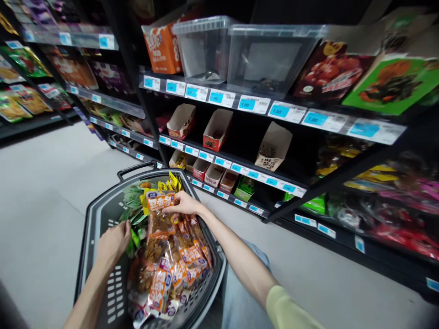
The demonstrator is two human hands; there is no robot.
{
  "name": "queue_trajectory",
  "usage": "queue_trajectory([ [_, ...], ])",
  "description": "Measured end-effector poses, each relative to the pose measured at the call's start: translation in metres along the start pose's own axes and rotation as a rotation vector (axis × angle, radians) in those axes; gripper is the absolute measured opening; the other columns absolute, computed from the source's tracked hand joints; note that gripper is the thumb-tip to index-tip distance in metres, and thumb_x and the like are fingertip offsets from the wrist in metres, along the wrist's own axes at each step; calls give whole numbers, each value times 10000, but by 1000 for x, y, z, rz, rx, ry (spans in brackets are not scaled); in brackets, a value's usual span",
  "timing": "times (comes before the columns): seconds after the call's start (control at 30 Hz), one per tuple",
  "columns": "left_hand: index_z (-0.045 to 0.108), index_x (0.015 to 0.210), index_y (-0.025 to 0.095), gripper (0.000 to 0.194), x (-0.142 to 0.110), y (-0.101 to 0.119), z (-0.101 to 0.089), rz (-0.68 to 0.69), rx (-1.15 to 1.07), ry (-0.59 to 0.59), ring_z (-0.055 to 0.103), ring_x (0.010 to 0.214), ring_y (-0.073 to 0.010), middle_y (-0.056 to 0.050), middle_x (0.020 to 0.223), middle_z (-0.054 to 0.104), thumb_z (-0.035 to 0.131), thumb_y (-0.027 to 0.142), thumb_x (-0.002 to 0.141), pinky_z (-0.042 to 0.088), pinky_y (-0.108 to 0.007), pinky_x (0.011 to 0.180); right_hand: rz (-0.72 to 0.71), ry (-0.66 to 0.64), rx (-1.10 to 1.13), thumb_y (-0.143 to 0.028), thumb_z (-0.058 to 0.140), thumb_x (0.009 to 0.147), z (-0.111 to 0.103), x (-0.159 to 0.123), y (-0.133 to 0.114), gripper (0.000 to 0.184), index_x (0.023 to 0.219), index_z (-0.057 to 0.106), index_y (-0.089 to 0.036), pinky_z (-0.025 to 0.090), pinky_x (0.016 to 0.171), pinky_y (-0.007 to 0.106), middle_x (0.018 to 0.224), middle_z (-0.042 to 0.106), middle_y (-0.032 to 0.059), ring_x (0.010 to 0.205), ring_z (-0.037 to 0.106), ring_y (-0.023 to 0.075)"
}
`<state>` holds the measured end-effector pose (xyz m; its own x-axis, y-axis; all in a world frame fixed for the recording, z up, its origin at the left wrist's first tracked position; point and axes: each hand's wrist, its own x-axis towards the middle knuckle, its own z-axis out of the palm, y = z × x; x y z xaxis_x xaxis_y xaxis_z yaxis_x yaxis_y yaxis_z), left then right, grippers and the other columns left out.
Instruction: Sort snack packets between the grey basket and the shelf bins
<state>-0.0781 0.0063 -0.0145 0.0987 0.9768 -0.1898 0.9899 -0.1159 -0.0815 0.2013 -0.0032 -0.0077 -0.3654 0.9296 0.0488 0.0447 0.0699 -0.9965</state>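
A grey shopping basket point(87, 233) stands below me, filled with snack packets. My right hand point(187, 203) reaches over its right rim and pinches the edge of an orange-labelled snack packet point(161, 224) with brown contents. Inside the basket's left part, my left hand point(115, 240) has its fingers curled beside green packets point(135, 240); its fingertips are mostly hidden, so what they hold does not show. More orange-labelled packets point(185, 260) are heaped toward the near end. Yellow packets point(170, 182) stick up at the far end.
Black store shelves point(236, 176) with price labels run along the right. Clear plastic bins point(270, 59), an orange box point(163, 48) and a green box point(391, 87) sit on the upper shelf. Small open cartons point(217, 130) stand lower. Pale floor point(44, 183) lies left of the basket.
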Motion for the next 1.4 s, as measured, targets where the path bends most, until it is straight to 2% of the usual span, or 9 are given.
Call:
queue_trajectory([
  [0.2, 679, 920, 168, 585, -9, -28, 3, -43, -4, -3, 702, 863, -337, -194, 892, 728, 177, 467, 951, 475, -355, 685, 31, -43, 91, -562, 814, 578, 25, 14, -7, 544, 847, 727, -97, 525, 573, 249, 737, 685, 5, 577, 574, 114],
  [0.37, 682, 920, 179, 579, -10, -39, 5, -53, -29, -9, 706, 854, -321, -180, 881, 732, 184, 473, 952, 474, -336, 667, 53, -53, 154, -522, 850, 533, 35, 20, -7, 512, 796, 715, -104, 541, 565, 250, 724, 691, 7, 564, 595, 115],
  [0.63, 694, 931, 179, 575, -19, -35, -4, -50, -74, 25, 705, 889, -319, -173, 911, 737, 187, 448, 960, 488, -348, 712, 77, 24, 136, -487, 848, 571, 41, 16, -6, 476, 806, 710, -96, 508, 503, 228, 671, 690, 10, 484, 576, 101],
  [0.8, 692, 946, 183, 564, -21, -37, -2, -47, -87, 46, 705, 895, -312, -161, 919, 738, 189, 435, 962, 491, -352, 731, 78, 24, 89, -508, 815, 615, 43, 15, -5, 477, 828, 713, -94, 500, 503, 226, 686, 703, 26, 485, 582, 105],
  [1.0, 691, 944, 180, 572, -21, -38, -1, -54, -95, 25, 702, 904, -330, -175, 931, 733, 190, 457, 958, 494, -361, 716, 92, 16, 51, -516, 831, 584, 45, 13, -7, 472, 739, 682, -96, 476, 484, 219, 618, 667, 7, 476, 582, 109],
  [1.13, 690, 929, 182, 576, -20, -38, -2, -41, -97, 3, 700, 907, -339, -177, 931, 732, 186, 459, 955, 493, -370, 722, 103, 9, 44, -525, 830, 579, 45, 13, -9, 482, 756, 686, -101, 485, 490, 219, 648, 675, 8, 495, 597, 113],
  [1.4, 678, 914, 196, 577, -16, -32, 0, -19, -109, -38, 696, 886, -343, -168, 931, 727, 178, 480, 951, 492, -372, 701, 81, 111, 1, -478, 806, 651, 51, 10, -3, 404, 752, 688, -106, 455, 434, 201, 581, 649, 2, 456, 594, 122],
])
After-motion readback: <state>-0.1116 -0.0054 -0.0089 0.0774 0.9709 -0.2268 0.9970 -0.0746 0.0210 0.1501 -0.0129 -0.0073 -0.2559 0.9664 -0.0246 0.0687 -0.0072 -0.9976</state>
